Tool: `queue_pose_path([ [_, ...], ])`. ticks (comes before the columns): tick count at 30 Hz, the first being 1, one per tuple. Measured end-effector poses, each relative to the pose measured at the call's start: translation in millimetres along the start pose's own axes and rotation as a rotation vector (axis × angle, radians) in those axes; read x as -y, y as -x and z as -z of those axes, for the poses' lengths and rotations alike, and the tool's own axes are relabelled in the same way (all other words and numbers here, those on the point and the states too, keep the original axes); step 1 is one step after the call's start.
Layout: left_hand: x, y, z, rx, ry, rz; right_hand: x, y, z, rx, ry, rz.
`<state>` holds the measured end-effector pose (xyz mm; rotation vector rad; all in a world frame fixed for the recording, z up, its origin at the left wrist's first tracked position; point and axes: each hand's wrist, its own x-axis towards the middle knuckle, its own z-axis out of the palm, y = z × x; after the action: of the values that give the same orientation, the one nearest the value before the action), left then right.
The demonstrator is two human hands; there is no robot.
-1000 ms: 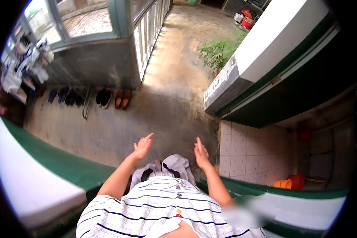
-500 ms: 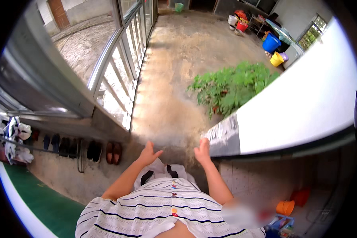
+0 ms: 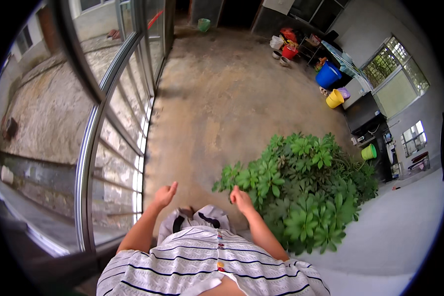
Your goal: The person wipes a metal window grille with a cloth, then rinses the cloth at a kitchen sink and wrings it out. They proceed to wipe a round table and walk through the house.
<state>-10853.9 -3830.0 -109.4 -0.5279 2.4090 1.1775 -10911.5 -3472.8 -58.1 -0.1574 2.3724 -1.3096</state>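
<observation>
My left hand (image 3: 166, 194) is out in front of me over the concrete floor, its thumb up and its fingers loosely stretched, with nothing visible in it. My right hand (image 3: 240, 199) is held forward with curled fingers, beside the outer leaves of a big bushy green plant (image 3: 306, 197). I cannot tell whether it brushes the leaves, and no object shows in it. Below my hands are my light trousers (image 3: 209, 217) with dark straps and my striped knit top (image 3: 192, 256).
Along my left runs a metal-framed glass partition (image 3: 87, 172) with a rough yard beyond. Far right are a blue bucket (image 3: 327, 75), a yellow bucket (image 3: 334, 98) and a red bucket (image 3: 289, 51). A green bucket (image 3: 369, 152) lies farther along; a green basket (image 3: 203, 24) stands at the back.
I have moved forward out of the doorway; the shoes and the white door have left view. The plant is now close at my right. My right hand's fingers have curled in.
</observation>
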Motion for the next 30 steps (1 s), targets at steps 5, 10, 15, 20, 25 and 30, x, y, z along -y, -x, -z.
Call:
queue_pose_path([
  [5,-158,-165,39,0.154,0.060,-0.223,-38,-120,103,-0.237,-0.242,-0.157],
  [10,-255,-334,65,0.125,0.000,-0.271,-63,-289,173,-0.399,-0.323,-0.280],
  [15,-332,-464,125,0.045,-0.031,-0.143,16,-514,225,-0.377,-0.071,-0.117],
  [20,-365,-624,193,-0.063,0.178,-0.059,128,-739,265,-0.168,-0.157,0.250],
  [25,-393,-790,242,-0.266,0.338,-0.097,177,-920,300,-0.162,0.008,0.303],
  [30,-491,-955,297,-0.208,0.300,-0.069,130,-1046,364,-0.300,-0.020,0.100],
])
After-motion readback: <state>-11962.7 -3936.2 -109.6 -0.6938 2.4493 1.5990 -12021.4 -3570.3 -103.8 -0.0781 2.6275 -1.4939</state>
